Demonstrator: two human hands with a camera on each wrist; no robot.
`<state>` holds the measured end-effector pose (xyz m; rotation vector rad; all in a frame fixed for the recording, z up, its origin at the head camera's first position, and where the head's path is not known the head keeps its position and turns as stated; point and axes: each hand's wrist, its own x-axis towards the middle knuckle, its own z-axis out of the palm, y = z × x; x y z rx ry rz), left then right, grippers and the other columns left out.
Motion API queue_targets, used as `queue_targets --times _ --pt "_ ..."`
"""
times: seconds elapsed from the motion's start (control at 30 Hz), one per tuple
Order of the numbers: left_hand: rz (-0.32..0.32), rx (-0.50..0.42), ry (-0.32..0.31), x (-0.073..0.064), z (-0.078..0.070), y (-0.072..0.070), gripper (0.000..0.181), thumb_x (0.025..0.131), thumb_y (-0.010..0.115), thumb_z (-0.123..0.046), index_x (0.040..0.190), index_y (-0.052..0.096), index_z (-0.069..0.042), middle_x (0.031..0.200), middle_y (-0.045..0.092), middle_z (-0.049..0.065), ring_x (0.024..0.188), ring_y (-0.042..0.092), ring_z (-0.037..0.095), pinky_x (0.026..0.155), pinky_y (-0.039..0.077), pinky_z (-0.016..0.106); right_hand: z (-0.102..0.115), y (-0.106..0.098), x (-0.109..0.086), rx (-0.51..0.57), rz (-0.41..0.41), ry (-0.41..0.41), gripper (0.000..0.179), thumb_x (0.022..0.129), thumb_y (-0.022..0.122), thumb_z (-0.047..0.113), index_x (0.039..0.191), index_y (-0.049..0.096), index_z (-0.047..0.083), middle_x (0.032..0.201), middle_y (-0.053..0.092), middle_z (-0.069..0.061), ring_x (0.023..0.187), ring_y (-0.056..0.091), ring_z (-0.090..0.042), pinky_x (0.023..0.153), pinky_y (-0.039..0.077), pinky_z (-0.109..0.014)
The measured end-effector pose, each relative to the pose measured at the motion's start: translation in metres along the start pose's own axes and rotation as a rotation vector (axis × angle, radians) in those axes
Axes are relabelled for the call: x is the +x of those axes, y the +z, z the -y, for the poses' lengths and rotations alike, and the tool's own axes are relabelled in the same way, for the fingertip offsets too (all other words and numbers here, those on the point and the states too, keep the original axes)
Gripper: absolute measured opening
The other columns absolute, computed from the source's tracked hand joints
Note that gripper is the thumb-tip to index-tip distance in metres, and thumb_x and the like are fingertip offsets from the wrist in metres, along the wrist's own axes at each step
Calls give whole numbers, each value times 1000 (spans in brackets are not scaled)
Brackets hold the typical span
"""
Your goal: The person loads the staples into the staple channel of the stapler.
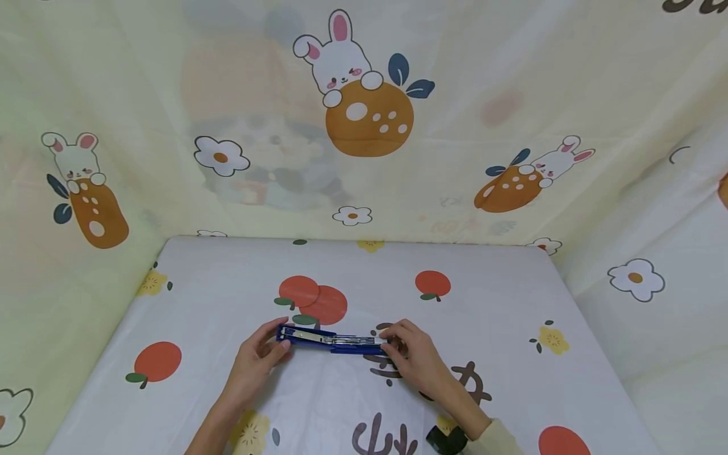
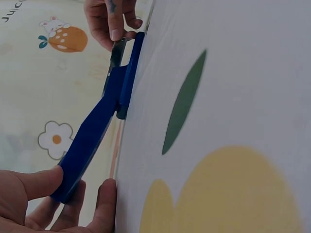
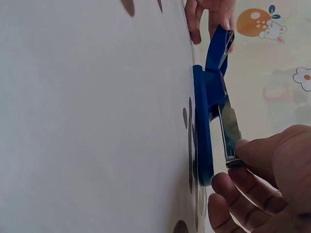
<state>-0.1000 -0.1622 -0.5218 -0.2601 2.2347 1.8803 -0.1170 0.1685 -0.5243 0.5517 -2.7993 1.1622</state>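
Note:
A blue stapler [image 1: 318, 339], its top cover swung far back, lies stretched between both hands in the head view. My left hand [image 1: 253, 360] holds the free end of the blue cover [image 2: 87, 136], thumb on one side and fingers on the other in the left wrist view. At the opposite end, my right hand [image 1: 418, 357] pinches the tip of the metal staple magazine [image 3: 230, 128] between thumb and finger. A gap shows between the magazine and the blue base [image 3: 204, 141], which lies along the tabletop in the right wrist view. Whether staples sit inside is too small to tell.
A white cloth printed with fruit and flowers covers the table [image 1: 216, 284]. Behind it and at both sides hang cream curtains [image 1: 432, 189] with rabbit prints. A dark round object [image 1: 446, 440] is by my right wrist at the bottom edge.

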Motion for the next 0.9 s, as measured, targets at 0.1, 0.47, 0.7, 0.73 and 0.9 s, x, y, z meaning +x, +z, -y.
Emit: queue_targets --times 0.1,0.47,0.7,0.73,0.9 --pt "2 0 4 0 0 0 52 106 64 -11 155 53 -21 164 48 17 124 70 28 96 64 27 0 0 0 4 7 7 18 94 80 7 111 75 12 97 63 2 79 53 -3 68 53 -16" --pt "1 -6 17 -1 0 0 52 105 65 -10 155 53 -19 164 47 19 125 70 29 96 64 28 -1 0 0 20 2 34 19 94 79 7 110 75 16 96 64 5 78 53 -2 67 53 -16" --pt "4 -18 18 -1 -1 0 52 105 65 -11 155 53 -19 165 47 19 124 70 29 97 64 29 -3 -1 -1 31 3 30 19 94 80 7 111 76 15 93 66 6 79 53 -3 68 53 -15" --pt "6 -21 20 -2 -1 0 52 105 65 -11 155 52 -19 165 47 19 125 70 29 97 64 30 -4 -1 -1 33 3 30 19 94 80 8 111 76 15 93 66 6 79 54 -3 68 53 -16" --pt "12 -33 21 -1 -1 -1 52 105 65 -10 155 52 -19 165 46 19 127 68 30 98 64 30 -6 -2 -1 62 0 36 21 93 81 8 112 77 16 93 68 7 80 55 -4 67 53 -17"
